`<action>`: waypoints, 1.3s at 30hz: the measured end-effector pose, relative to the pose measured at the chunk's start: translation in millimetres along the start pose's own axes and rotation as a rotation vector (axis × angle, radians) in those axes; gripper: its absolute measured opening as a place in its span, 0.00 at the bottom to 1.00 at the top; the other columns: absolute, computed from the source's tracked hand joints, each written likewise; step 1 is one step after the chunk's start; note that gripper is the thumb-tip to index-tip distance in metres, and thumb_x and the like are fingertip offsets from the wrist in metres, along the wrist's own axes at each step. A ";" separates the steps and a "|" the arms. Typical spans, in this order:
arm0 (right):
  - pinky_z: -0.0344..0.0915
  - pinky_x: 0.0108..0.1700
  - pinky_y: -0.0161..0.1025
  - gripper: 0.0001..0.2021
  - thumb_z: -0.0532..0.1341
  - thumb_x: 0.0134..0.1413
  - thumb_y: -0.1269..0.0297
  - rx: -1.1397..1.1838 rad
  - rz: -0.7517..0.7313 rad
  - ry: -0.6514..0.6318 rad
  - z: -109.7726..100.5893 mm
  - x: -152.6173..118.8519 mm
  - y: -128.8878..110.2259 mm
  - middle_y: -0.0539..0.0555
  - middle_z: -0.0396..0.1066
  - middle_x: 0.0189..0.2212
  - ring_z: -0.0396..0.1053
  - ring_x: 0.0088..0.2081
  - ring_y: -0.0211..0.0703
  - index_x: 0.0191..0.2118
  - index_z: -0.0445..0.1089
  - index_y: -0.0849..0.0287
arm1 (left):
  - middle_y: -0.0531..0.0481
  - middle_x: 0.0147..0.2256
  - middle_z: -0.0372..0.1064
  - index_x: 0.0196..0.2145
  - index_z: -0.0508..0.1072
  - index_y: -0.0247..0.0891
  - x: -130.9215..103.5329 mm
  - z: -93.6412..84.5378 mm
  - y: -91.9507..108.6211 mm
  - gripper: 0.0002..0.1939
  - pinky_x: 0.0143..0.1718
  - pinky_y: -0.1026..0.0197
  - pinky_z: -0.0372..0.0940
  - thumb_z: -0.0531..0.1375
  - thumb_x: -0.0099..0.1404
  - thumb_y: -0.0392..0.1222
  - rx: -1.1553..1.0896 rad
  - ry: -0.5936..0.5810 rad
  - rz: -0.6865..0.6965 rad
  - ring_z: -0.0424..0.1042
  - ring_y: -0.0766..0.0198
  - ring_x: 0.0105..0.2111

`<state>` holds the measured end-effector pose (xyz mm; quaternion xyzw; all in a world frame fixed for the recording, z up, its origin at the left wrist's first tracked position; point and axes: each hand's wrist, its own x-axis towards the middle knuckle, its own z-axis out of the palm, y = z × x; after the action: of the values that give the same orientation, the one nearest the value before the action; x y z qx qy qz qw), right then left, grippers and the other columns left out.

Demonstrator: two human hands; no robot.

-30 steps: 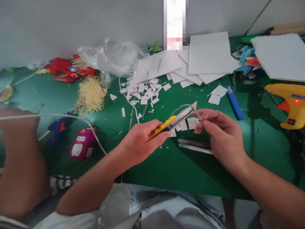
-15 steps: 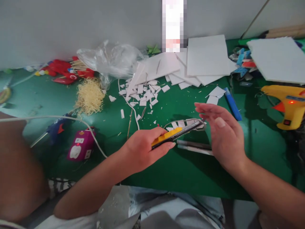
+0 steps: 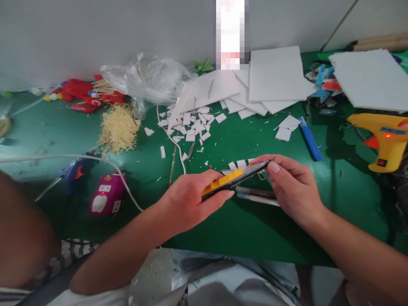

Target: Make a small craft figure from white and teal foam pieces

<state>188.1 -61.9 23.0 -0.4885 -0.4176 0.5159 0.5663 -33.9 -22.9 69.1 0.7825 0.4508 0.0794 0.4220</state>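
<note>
My left hand (image 3: pixel 188 199) is closed around the yellow and black body of a utility knife (image 3: pixel 234 180), which points up to the right above the table. My right hand (image 3: pixel 295 182) has its thumb and fingers pinched at the knife's far end, partly hiding the tip. Under the knife lie several small white foam board pieces (image 3: pixel 241 164) and a loop of grey cord. Just below it, two slim pen-like sticks (image 3: pixel 255 194) rest on the green table (image 3: pixel 223 229), their right ends behind my right hand.
White foam boards (image 3: pixel 276 74) and scraps (image 3: pixel 191 127) lie toward the wall. A yellow glue gun (image 3: pixel 387 140) and a blue marker (image 3: pixel 310 140) are right. Left are a purple power adapter (image 3: pixel 107 194), straw shreds (image 3: pixel 118 129), a blue glue gun (image 3: pixel 75 170), and another person's arm (image 3: pixel 25 233).
My right hand, which was open and raised beside the knife's end, has lowered and closed its fingertips on that end. The left hand holds the knife almost unmoved.
</note>
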 end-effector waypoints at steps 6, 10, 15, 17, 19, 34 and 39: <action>0.74 0.37 0.35 0.09 0.74 0.48 0.49 0.054 0.031 0.066 1.5 3.5 1.8 0.47 0.80 0.30 0.75 0.32 0.36 0.30 0.81 0.46 | 0.60 0.21 0.61 0.34 0.72 0.37 0.7 -1.2 -0.3 0.14 0.23 0.68 0.53 0.56 0.67 0.50 0.031 0.035 0.007 0.56 0.72 0.20; 0.74 0.37 0.34 0.09 0.76 0.45 0.53 0.077 0.025 0.106 1.6 4.5 0.4 0.45 0.78 0.26 0.74 0.29 0.34 0.27 0.79 0.48 | 0.58 0.23 0.66 0.38 0.74 0.38 -1.0 -0.6 -2.6 0.13 0.25 0.68 0.55 0.56 0.68 0.49 0.059 0.069 0.037 0.60 0.72 0.21; 0.73 0.33 0.33 0.11 0.77 0.42 0.53 0.060 0.032 0.094 3.6 5.1 -2.7 0.45 0.76 0.23 0.73 0.27 0.33 0.25 0.78 0.50 | 0.59 0.26 0.68 0.49 0.72 0.39 -1.9 4.4 -4.6 0.13 0.25 0.68 0.57 0.54 0.70 0.43 0.052 0.054 0.144 0.60 0.72 0.20; 0.72 0.31 0.32 0.12 0.78 0.41 0.54 0.048 0.037 0.075 4.8 4.9 -3.2 0.45 0.76 0.22 0.73 0.26 0.33 0.25 0.78 0.50 | 0.58 0.26 0.67 0.46 0.72 0.38 -0.9 6.1 -3.2 0.12 0.24 0.68 0.56 0.52 0.69 0.40 0.067 0.027 0.149 0.59 0.72 0.20; 0.71 0.30 0.31 0.12 0.78 0.41 0.54 0.035 0.042 0.062 5.8 4.5 -3.6 0.45 0.76 0.22 0.72 0.25 0.32 0.25 0.78 0.51 | 0.57 0.29 0.69 0.49 0.69 0.37 0.6 7.4 -1.2 0.14 0.26 0.67 0.58 0.52 0.68 0.39 0.059 -0.008 0.128 0.61 0.71 0.21; 0.67 0.22 0.25 0.16 0.77 0.42 0.51 -0.045 0.149 -0.037 9.5 0.4 -11.6 0.46 0.73 0.18 0.69 0.19 0.29 0.24 0.75 0.55 | 0.58 0.22 0.59 0.34 0.62 0.42 8.8 21.3 4.6 0.10 0.24 0.64 0.48 0.49 0.70 0.49 0.248 -0.007 -0.038 0.57 0.67 0.20; 0.69 0.23 0.26 0.17 0.76 0.44 0.50 -0.048 0.153 -0.065 10.1 -1.2 -15.9 0.46 0.72 0.18 0.70 0.19 0.30 0.24 0.74 0.56 | 0.58 0.21 0.56 0.33 0.58 0.42 7.2 18.5 10.0 0.11 0.24 0.64 0.46 0.46 0.70 0.50 0.191 0.028 -0.030 0.54 0.67 0.19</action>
<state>180.8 -61.8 40.4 -0.5156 -0.4094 0.5629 0.4997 -14.0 -30.6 62.9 0.8113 0.4737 0.0407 0.3401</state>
